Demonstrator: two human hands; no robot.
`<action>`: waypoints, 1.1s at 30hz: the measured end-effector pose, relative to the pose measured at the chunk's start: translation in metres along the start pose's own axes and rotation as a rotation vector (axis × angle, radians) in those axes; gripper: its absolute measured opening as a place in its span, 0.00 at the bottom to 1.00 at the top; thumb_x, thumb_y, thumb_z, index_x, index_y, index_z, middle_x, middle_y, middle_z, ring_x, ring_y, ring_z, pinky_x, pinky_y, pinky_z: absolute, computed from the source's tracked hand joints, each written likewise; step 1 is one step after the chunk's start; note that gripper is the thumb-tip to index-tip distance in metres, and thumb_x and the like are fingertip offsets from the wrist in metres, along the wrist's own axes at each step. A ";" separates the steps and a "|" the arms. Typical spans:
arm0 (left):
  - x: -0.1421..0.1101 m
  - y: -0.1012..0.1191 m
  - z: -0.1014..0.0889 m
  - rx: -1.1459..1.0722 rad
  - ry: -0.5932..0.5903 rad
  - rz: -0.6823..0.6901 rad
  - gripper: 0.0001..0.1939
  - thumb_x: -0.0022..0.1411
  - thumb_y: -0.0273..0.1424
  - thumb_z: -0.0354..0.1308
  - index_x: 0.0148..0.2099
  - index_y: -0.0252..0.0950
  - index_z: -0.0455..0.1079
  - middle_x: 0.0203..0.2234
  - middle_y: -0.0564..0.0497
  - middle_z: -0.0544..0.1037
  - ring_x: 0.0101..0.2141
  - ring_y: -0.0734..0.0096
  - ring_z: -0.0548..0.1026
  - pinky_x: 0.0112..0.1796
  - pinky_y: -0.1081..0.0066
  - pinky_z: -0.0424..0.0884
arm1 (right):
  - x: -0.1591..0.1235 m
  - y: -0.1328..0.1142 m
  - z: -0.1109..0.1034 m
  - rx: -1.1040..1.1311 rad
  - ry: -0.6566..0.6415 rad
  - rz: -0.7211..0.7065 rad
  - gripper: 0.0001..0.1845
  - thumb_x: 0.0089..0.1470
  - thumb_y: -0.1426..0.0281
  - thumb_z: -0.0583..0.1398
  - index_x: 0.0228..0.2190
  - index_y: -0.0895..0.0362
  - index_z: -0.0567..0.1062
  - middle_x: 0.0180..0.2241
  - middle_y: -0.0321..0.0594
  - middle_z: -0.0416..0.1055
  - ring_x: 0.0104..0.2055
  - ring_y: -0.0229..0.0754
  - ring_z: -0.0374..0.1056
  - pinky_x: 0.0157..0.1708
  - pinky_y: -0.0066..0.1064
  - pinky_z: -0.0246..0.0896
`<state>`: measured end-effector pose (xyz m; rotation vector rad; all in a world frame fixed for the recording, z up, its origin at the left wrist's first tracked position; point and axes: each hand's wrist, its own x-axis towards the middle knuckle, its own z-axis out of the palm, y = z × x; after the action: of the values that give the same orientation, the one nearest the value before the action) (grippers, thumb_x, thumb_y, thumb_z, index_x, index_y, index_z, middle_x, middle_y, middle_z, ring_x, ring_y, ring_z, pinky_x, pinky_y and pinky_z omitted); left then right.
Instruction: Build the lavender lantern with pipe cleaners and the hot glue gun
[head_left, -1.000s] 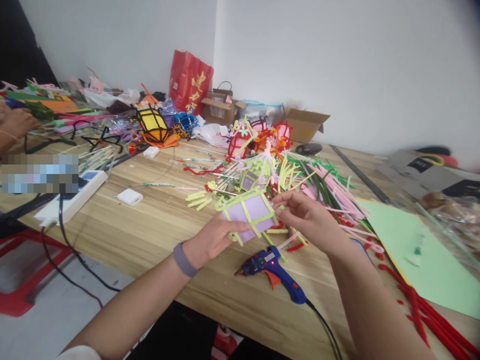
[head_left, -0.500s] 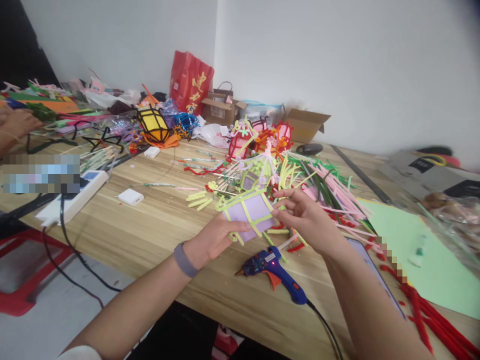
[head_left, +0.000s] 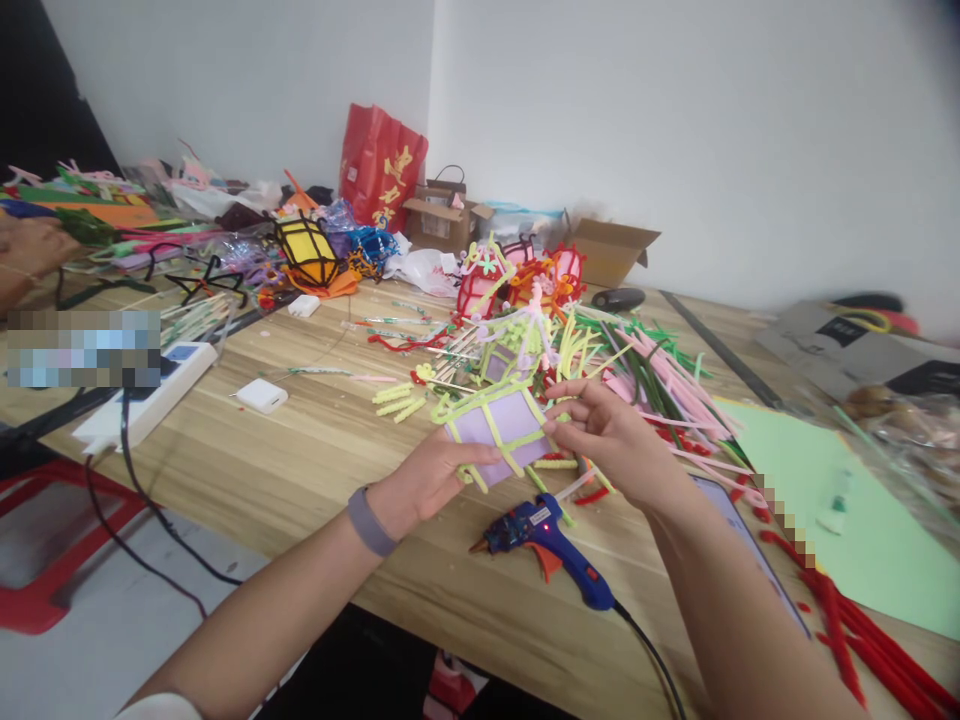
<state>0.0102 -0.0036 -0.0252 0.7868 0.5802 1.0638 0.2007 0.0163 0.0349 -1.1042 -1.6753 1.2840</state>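
A small lantern (head_left: 514,418) of lilac paper framed with pale yellow-green pipe cleaners is held above the table. My left hand (head_left: 427,470) grips its lower left side, thumb lying across the front panel. At the lantern's right edge, the thumb and fingertips of my right hand (head_left: 600,430) pinch the frame; exactly what they press is partly hidden. Below the hands, a blue hot glue gun (head_left: 551,545) with an orange trigger and a lit red light rests on the wood, its nozzle pointing left. Short yellow-green pipe cleaner pieces (head_left: 400,400) lie beyond the left hand.
Finished lanterns (head_left: 480,290) and bundled pink pipe cleaners (head_left: 686,375) crowd the table behind. To the left are a white power strip (head_left: 180,375) and a white charger (head_left: 261,395). A green sheet (head_left: 817,490) and red pipe cleaners (head_left: 862,620) lie right. Another person's hand (head_left: 34,255) appears far left.
Almost nothing differs: both hands keep their places on the lantern. At the far left, the other person's hand has shifted slightly.
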 end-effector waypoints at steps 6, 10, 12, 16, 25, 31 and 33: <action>0.002 -0.003 -0.001 0.009 -0.001 0.019 0.25 0.44 0.25 0.66 0.48 0.40 0.75 0.46 0.48 0.80 0.48 0.55 0.76 0.47 0.64 0.69 | 0.000 -0.001 -0.001 0.019 -0.030 0.042 0.21 0.41 0.63 0.68 0.37 0.53 0.67 0.29 0.33 0.73 0.29 0.38 0.72 0.32 0.34 0.71; 0.002 -0.002 -0.001 0.027 0.006 0.004 0.26 0.44 0.25 0.66 0.49 0.41 0.74 0.46 0.48 0.80 0.48 0.55 0.76 0.47 0.64 0.69 | 0.001 0.002 -0.002 0.003 -0.020 0.042 0.23 0.40 0.64 0.69 0.37 0.53 0.68 0.30 0.33 0.72 0.29 0.37 0.71 0.31 0.32 0.69; 0.001 -0.002 -0.001 0.031 0.003 -0.004 0.26 0.45 0.25 0.65 0.50 0.40 0.74 0.47 0.48 0.80 0.48 0.55 0.75 0.47 0.64 0.69 | 0.002 0.003 -0.001 -0.014 -0.017 0.032 0.22 0.41 0.64 0.69 0.38 0.54 0.68 0.30 0.33 0.72 0.29 0.37 0.70 0.30 0.31 0.68; 0.000 -0.001 -0.001 0.017 -0.016 -0.001 0.26 0.46 0.25 0.65 0.51 0.42 0.74 0.48 0.48 0.79 0.49 0.55 0.75 0.47 0.64 0.68 | 0.002 0.004 0.000 -0.016 -0.031 0.015 0.22 0.42 0.62 0.68 0.38 0.54 0.68 0.30 0.34 0.72 0.29 0.37 0.70 0.29 0.31 0.67; -0.001 0.000 0.002 -0.045 -0.028 -0.022 0.23 0.47 0.27 0.66 0.48 0.41 0.74 0.48 0.48 0.79 0.53 0.54 0.72 0.50 0.62 0.68 | 0.002 0.005 -0.002 -0.031 -0.008 0.009 0.22 0.43 0.60 0.68 0.38 0.54 0.68 0.29 0.33 0.71 0.27 0.37 0.68 0.28 0.31 0.66; -0.005 0.003 0.004 -0.064 -0.008 -0.032 0.16 0.51 0.34 0.64 0.44 0.36 0.75 0.47 0.45 0.79 0.52 0.53 0.73 0.47 0.62 0.71 | 0.003 0.004 -0.006 -0.076 0.028 -0.012 0.22 0.43 0.60 0.67 0.38 0.54 0.69 0.28 0.34 0.71 0.28 0.38 0.69 0.28 0.32 0.67; -0.005 0.003 0.005 -0.050 -0.020 -0.014 0.17 0.50 0.31 0.64 0.45 0.37 0.75 0.47 0.46 0.79 0.52 0.55 0.73 0.48 0.63 0.70 | 0.003 0.003 -0.007 -0.105 0.047 -0.026 0.21 0.43 0.59 0.67 0.38 0.54 0.69 0.28 0.34 0.70 0.28 0.38 0.69 0.28 0.32 0.66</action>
<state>0.0104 -0.0083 -0.0196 0.7475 0.5400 1.0524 0.2068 0.0216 0.0335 -1.1607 -1.7329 1.1566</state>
